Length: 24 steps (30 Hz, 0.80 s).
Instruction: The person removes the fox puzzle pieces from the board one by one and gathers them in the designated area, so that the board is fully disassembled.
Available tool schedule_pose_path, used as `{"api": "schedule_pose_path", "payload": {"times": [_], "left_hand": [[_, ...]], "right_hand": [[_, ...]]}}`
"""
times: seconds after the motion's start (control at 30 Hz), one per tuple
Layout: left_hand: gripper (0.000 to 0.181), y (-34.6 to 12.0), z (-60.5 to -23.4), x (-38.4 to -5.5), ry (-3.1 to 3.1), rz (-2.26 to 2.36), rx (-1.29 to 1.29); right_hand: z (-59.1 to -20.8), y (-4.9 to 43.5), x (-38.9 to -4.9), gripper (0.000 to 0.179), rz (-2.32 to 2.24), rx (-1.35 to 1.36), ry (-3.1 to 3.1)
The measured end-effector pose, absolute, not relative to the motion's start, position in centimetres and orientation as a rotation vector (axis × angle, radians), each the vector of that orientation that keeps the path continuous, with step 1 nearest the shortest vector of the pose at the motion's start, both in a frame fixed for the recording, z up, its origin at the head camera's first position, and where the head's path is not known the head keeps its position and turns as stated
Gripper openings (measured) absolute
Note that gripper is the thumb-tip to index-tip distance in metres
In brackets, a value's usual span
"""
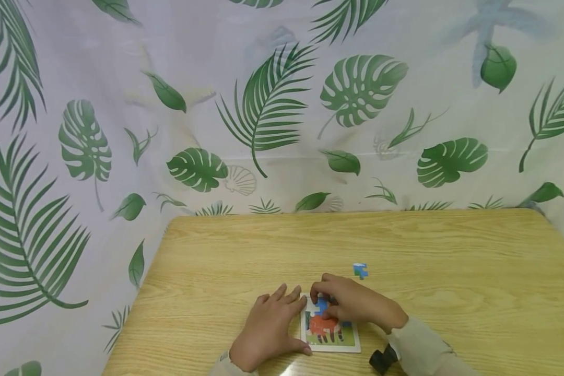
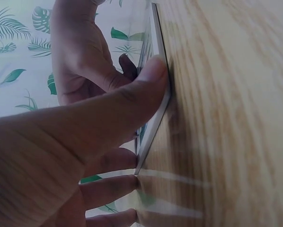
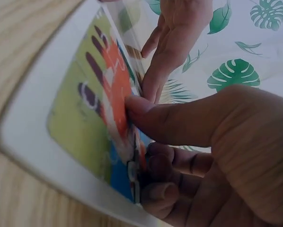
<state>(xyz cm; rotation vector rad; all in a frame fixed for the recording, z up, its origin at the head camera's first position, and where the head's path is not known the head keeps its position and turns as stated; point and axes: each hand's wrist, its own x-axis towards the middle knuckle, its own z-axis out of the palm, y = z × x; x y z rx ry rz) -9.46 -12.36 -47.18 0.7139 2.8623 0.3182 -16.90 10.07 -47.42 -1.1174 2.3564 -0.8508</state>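
Note:
A small jigsaw puzzle (image 1: 331, 348) with a white border lies on the table, showing an orange animal on green grass with blue above. My left hand (image 1: 269, 328) spreads along its left side, thumb (image 2: 153, 71) pressing the near border and fingertips by the left edge. Over the upper right of the picture, my right hand (image 1: 350, 298) bends its fingers and pinches a puzzle piece (image 3: 133, 182), mostly hidden by those fingers. The right thumb (image 3: 141, 105) rests at the orange animal. Pale backing shows at the picture's upper left.
A loose blue, white and green puzzle piece (image 1: 360, 270) lies on the wooden table (image 1: 225, 250), beyond the right hand. A black device (image 1: 383, 360) sits at the right wrist. Behind the table hangs a leaf-patterned curtain (image 1: 291, 193).

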Motion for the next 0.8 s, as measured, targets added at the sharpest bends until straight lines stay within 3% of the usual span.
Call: {"api": "schedule_pose_path", "payload": {"times": [0.8], "left_hand": [[0.097, -12.43, -47.39, -9.55, 2.858, 0.358, 0.709]], "right_hand": [[-48.16, 9.85, -17.21, 0.027, -0.916, -1.165, 2.364]]}}
